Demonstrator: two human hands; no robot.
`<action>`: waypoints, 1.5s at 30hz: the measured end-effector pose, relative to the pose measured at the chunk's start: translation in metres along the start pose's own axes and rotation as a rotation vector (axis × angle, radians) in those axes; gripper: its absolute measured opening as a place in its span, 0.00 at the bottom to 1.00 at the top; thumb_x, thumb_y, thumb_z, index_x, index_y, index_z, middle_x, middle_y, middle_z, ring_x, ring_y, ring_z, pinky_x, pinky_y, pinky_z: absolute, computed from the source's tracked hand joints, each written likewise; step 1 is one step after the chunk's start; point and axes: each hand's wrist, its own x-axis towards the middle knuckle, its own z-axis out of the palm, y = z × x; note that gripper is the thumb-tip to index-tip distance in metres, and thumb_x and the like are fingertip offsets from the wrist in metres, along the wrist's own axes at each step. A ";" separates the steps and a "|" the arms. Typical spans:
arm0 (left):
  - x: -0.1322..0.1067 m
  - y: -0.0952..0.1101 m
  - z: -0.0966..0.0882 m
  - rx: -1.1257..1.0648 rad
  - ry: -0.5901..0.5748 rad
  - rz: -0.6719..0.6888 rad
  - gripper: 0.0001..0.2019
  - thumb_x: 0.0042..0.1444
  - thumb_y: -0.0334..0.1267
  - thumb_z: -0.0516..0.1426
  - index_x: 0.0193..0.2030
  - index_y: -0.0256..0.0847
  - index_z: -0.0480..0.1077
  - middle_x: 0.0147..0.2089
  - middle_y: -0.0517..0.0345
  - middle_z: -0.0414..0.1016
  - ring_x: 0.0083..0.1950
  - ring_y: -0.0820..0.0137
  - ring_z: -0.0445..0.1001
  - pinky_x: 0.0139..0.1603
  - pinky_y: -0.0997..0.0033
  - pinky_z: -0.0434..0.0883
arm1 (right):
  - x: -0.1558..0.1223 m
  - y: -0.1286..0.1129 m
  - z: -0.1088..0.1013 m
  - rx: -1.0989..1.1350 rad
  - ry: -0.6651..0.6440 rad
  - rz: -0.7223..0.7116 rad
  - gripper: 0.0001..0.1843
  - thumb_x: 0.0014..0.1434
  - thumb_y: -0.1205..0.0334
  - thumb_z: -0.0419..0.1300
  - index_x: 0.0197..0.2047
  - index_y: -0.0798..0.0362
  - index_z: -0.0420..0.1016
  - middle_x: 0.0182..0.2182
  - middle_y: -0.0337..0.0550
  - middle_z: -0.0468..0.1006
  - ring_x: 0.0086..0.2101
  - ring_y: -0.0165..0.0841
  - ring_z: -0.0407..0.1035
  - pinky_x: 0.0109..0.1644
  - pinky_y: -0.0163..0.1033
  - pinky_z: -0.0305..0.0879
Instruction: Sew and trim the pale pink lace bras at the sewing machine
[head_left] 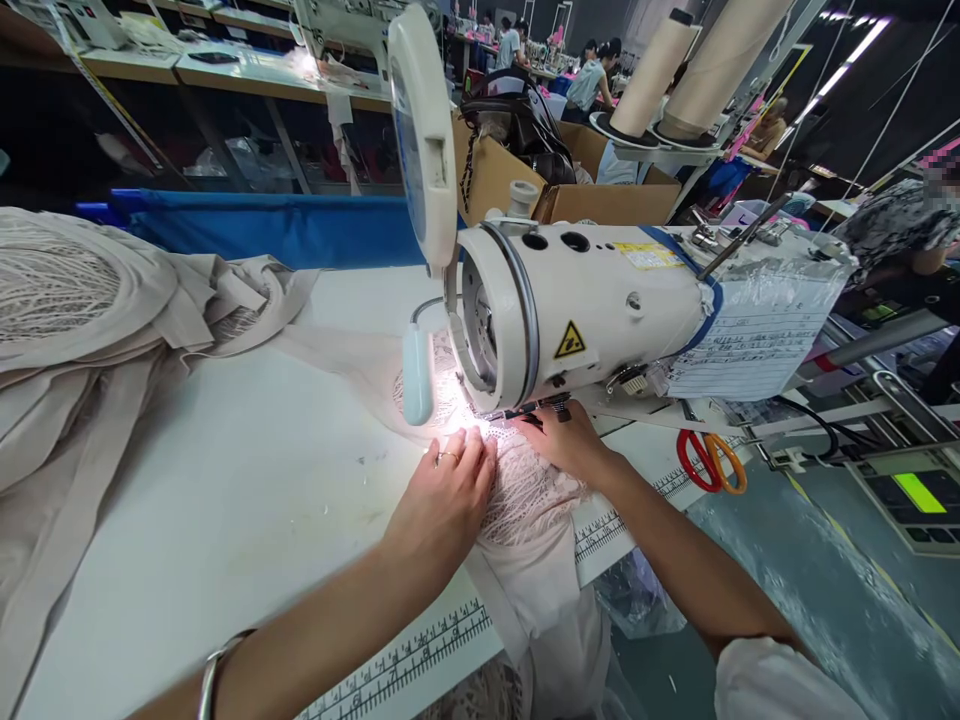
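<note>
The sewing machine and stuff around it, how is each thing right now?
Lace: partly brightly lit
Left hand: open, resting on lace
Right hand: touching lace, grip unclear
Machine's end cover: swung open
Screen: glowing green
Scissors: blades mostly hidden
Cardboard box: open
Fabric pile: loosely heaped

In front of you, a pale surface [259,76] stands at upper left; a bright strip light [853,59] shines at upper right, and a grey-green floor [787,585] lies lower.
</note>
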 end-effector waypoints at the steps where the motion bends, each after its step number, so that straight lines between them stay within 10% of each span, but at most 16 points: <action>1: 0.000 0.000 0.000 0.001 -0.009 -0.007 0.25 0.62 0.25 0.47 0.66 0.24 0.63 0.64 0.31 0.69 0.63 0.47 0.70 0.56 0.48 0.74 | 0.000 0.001 0.002 -0.024 0.001 -0.011 0.11 0.65 0.58 0.59 0.37 0.52 0.81 0.34 0.48 0.84 0.35 0.40 0.77 0.39 0.38 0.66; 13: 0.001 0.007 0.003 0.013 -0.064 -0.028 0.27 0.62 0.25 0.46 0.67 0.17 0.60 0.67 0.25 0.64 0.69 0.44 0.64 0.66 0.44 0.68 | -0.007 0.011 -0.007 0.093 -0.154 -0.316 0.31 0.60 0.75 0.55 0.61 0.37 0.73 0.48 0.37 0.82 0.46 0.33 0.75 0.50 0.33 0.68; 29: 0.000 -0.017 0.004 -0.015 -0.068 0.068 0.27 0.59 0.20 0.46 0.66 0.19 0.62 0.67 0.29 0.65 0.69 0.47 0.65 0.67 0.47 0.67 | -0.006 0.003 -0.010 0.023 -0.177 -0.322 0.35 0.55 0.78 0.53 0.63 0.41 0.72 0.46 0.39 0.81 0.45 0.35 0.73 0.47 0.34 0.67; 40: -0.006 -0.043 0.035 -0.238 0.260 0.080 0.26 0.60 0.19 0.45 0.66 0.26 0.60 0.67 0.38 0.67 0.69 0.56 0.64 0.67 0.57 0.66 | -0.006 -0.001 -0.010 0.050 -0.195 -0.305 0.33 0.54 0.79 0.51 0.59 0.46 0.73 0.47 0.41 0.81 0.45 0.35 0.73 0.46 0.35 0.67; 45: -0.005 -0.056 0.028 -0.334 0.231 0.105 0.23 0.65 0.23 0.44 0.66 0.30 0.61 0.65 0.41 0.70 0.66 0.61 0.67 0.61 0.61 0.71 | -0.006 -0.002 -0.010 0.070 -0.194 -0.305 0.30 0.55 0.79 0.52 0.58 0.48 0.74 0.48 0.43 0.81 0.46 0.36 0.73 0.47 0.36 0.66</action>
